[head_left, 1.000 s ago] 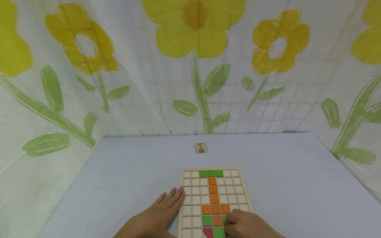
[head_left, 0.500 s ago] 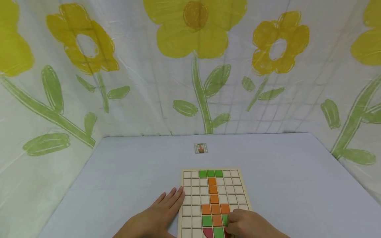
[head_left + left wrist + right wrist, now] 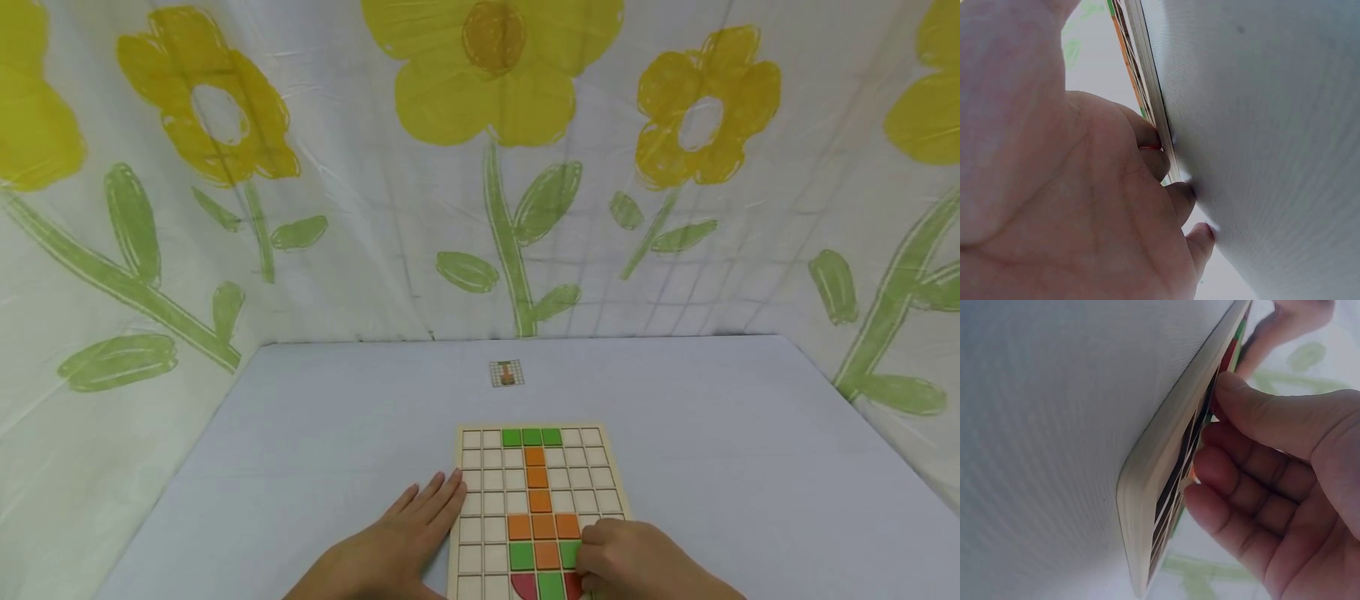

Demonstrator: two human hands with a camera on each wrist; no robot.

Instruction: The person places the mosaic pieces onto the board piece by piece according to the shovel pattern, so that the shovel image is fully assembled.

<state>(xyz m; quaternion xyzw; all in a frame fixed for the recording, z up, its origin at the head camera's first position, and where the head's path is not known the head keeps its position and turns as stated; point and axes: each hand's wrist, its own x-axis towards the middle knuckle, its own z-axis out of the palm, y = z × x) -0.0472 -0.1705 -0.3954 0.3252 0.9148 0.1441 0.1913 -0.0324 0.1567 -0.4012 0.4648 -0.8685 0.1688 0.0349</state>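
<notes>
A wooden grid board [image 3: 471, 530] lies on the table, with green, orange and red tiles set in its cells. My left hand [image 3: 401, 542] lies flat with straight fingers, its fingertips touching the board's left edge. In the left wrist view, the fingers of that hand [image 3: 1169, 169] meet the board's side. My right hand [image 3: 630, 560] is over the lower right of the board, fingers loosely bent, beside a rounded red tile [image 3: 573, 585] and a green tile [image 3: 569, 554]. In the right wrist view, the thumb is at the red tile [image 3: 1229, 355]; nothing shows held.
A small picture card [image 3: 507, 373] with a gridded pattern lies on the table [image 3: 337, 417] beyond the board. A curtain [image 3: 360, 250] with yellow flowers hangs behind and to both sides of the table.
My right hand has shifted slightly right, uncovering more of the green tile and the rounded red tile in the bottom rows. The left hand has stayed still.
</notes>
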